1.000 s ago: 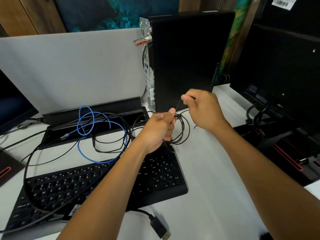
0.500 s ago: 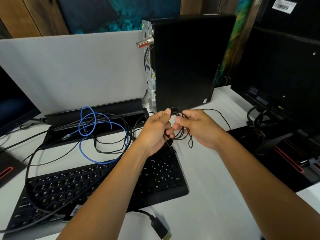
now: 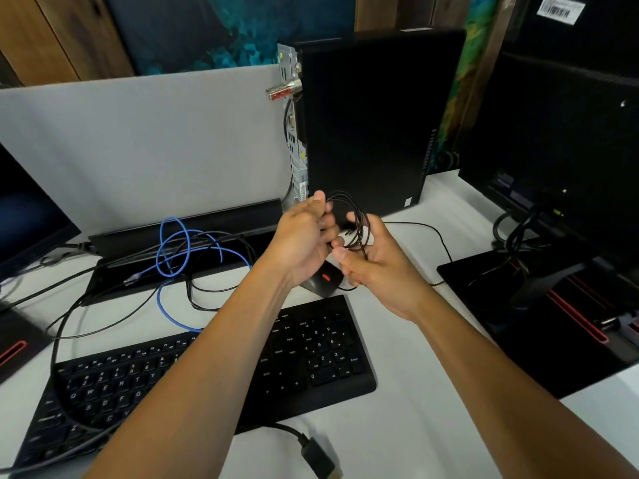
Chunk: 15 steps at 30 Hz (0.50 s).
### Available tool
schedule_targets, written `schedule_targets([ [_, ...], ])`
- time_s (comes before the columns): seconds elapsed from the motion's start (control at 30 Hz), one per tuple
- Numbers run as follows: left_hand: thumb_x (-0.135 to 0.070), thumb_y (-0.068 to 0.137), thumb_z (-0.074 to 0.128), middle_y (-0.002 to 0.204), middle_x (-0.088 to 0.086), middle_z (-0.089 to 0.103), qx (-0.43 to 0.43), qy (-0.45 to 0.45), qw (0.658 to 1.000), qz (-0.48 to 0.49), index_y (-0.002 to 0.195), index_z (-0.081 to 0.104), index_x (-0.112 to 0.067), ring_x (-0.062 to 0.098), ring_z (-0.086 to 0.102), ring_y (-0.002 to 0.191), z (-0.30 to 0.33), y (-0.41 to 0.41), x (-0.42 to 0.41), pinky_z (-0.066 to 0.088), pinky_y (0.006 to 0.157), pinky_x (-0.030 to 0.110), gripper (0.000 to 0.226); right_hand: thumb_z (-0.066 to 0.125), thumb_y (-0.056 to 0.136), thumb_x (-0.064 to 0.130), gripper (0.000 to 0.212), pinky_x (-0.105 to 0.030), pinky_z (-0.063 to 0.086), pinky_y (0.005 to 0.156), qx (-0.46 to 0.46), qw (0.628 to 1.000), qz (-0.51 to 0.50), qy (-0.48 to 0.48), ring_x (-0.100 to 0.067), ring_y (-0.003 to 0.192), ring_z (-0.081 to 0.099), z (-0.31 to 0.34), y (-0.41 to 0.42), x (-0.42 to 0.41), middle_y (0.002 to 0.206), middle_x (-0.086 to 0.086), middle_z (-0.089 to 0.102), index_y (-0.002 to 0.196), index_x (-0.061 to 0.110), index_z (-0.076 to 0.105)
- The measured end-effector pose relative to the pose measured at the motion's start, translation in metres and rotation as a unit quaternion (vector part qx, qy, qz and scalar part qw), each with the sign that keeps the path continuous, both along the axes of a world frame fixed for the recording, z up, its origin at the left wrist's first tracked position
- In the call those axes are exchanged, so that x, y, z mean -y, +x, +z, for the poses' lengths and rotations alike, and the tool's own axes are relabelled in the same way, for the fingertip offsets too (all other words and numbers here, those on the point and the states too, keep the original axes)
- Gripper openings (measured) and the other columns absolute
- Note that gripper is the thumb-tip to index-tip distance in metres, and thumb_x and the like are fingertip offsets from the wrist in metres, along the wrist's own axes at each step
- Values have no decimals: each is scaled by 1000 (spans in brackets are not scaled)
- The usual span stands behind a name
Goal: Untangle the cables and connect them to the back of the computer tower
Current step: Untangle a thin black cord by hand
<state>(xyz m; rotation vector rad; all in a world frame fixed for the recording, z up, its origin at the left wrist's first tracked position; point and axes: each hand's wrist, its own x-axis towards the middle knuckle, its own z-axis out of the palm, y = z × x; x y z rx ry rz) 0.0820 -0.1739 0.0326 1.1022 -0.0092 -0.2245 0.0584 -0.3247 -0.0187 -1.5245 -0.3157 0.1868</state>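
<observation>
The tower [image 3: 373, 119] has a smooth, dull black side and a bare shiny metal back. The keyboard [image 3: 311, 357] is dull black plastic. The blue cable [image 3: 173, 243] looks smooth and rubbery. The table [image 3: 397, 426] is smooth and white. Upper left is brown wood [image 3: 52, 36].

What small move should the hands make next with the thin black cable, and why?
Probably the right hand should draw one loop out of the thin black cable coil while the left hand holds the rest. Both hands grip the coil, which is looped several times, above the black mouse with a red wheel, so it seems not ready for the black computer tower.
</observation>
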Motion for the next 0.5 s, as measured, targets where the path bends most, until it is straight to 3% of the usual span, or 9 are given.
schedule_targets([
  [0.13,-32,110,38,61,-4,31,3,20,1000,-11,87,49,-13,11,27,52,4,2,0,37,56,28,33,63,101,14,45,-23,37,58,-7,999,-13,35,-10,62,39,-13,1,3,80,-12,44,139,30,46],
  [0.23,-33,110,37,61,-4,31,14,57,998,-10,86,48,-13,11,27,52,5,3,-1,37,56,29,33,62,102,14,40,-29,34,61,-3,1000,-8,-4,-14,65,37,-20,1,9,64,4,45,136,30,49],
  [0.33,-34,110,38,62,-3,28,12,78,997,-3,85,47,-14,11,25,52,2,2,1,35,53,27,33,61,103,14,29,-33,33,62,5,999,3,-45,-26,67,35,-19,1,13,62,7,48,128,28,55],
  [0.43,-37,110,38,66,-2,24,9,97,995,6,85,45,-16,12,21,54,1,1,1,29,51,26,34,60,104,16,16,-29,43,66,15,998,2,-57,-26,71,49,-12,-4,11,70,-3,57,119,22,60],
  [0.5,-40,109,39,68,-1,19,17,104,994,5,83,41,-18,12,18,55,0,0,0,25,52,27,34,57,105,22,6,-32,55,78,8,1000,-18,-16,-19,81,65,-5,-5,12,83,-10,65,104,17,60],
])
